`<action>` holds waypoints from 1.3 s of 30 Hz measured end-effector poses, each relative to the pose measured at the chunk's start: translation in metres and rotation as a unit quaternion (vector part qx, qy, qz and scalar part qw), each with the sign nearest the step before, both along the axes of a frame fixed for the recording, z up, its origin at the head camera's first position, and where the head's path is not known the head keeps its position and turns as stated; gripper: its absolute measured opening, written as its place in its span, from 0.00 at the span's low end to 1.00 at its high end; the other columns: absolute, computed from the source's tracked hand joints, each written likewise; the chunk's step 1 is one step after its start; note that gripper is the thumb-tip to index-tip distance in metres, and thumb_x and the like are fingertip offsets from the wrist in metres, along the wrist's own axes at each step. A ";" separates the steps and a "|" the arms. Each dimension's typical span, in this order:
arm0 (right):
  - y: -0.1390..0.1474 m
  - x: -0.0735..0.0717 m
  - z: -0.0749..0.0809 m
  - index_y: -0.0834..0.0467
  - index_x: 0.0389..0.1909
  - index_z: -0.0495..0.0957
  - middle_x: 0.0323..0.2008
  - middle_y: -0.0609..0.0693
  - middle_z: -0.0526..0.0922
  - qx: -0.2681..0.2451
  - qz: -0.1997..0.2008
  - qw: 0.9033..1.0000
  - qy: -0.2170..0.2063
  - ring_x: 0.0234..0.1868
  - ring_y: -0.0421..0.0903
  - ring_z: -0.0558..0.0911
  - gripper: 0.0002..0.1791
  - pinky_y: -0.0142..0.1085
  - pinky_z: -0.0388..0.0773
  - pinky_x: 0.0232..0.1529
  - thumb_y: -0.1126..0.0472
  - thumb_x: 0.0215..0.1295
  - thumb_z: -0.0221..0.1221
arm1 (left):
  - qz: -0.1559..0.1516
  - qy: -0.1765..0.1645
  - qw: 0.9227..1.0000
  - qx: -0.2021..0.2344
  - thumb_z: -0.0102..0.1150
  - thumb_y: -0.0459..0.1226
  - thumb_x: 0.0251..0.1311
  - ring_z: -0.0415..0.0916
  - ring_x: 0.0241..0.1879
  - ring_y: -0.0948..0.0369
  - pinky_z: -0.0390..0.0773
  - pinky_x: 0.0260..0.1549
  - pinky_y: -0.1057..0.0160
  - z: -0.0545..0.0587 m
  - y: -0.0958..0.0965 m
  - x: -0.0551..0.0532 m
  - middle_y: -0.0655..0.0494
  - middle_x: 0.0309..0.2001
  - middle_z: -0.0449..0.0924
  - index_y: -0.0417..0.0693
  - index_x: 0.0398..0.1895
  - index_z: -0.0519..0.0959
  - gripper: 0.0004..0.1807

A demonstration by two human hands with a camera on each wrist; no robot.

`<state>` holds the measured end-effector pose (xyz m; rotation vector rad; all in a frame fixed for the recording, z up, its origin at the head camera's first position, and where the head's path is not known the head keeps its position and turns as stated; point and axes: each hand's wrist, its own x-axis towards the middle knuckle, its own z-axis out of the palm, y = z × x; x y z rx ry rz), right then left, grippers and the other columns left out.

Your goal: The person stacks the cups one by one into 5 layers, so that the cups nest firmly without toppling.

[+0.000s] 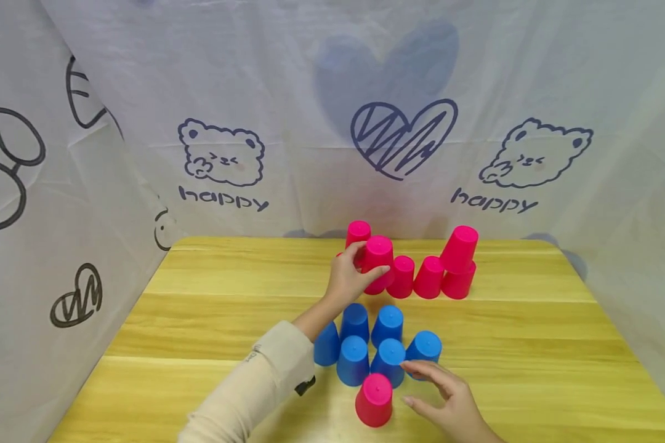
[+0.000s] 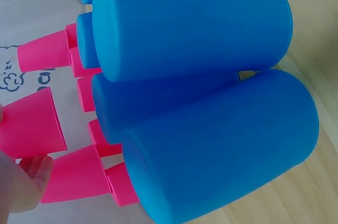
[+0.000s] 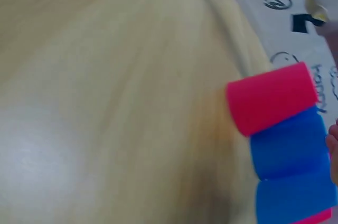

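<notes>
My left hand (image 1: 345, 274) grips an upside-down pink cup (image 1: 378, 249) between thumb and fingers, over the left part of a back row of pink cups. The same held cup (image 2: 29, 123) shows at the left edge of the left wrist view. My right hand (image 1: 450, 400) has its thumb and fingers spread, holding nothing. Its fingertips are close to a blue cup (image 1: 424, 347) and right of a lone pink cup (image 1: 374, 400) at the front. In the right wrist view, that front pink cup (image 3: 272, 100) stands beside blue cups (image 3: 289, 145).
Several upturned blue cups (image 1: 353, 362) stand clustered mid-table. Behind them, pink cups (image 1: 429, 278) form a row, with one pink cup (image 1: 460, 249) stacked at the right end and another (image 1: 358, 231) at the left. A printed white cloth (image 1: 305, 141) hangs behind the wooden table (image 1: 537, 344).
</notes>
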<state>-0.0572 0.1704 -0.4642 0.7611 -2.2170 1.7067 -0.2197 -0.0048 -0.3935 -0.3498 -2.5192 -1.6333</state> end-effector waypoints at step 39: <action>-0.037 0.008 -0.017 0.58 0.53 0.74 0.49 0.51 0.81 0.131 -0.078 0.967 -0.205 0.49 0.45 0.79 0.29 0.36 0.79 0.49 0.53 0.49 0.69 | -0.006 0.004 0.999 -0.044 0.67 0.41 0.51 0.74 0.53 0.53 0.81 0.43 0.59 -0.001 0.023 -0.008 0.49 0.54 0.76 0.45 0.60 0.67 0.32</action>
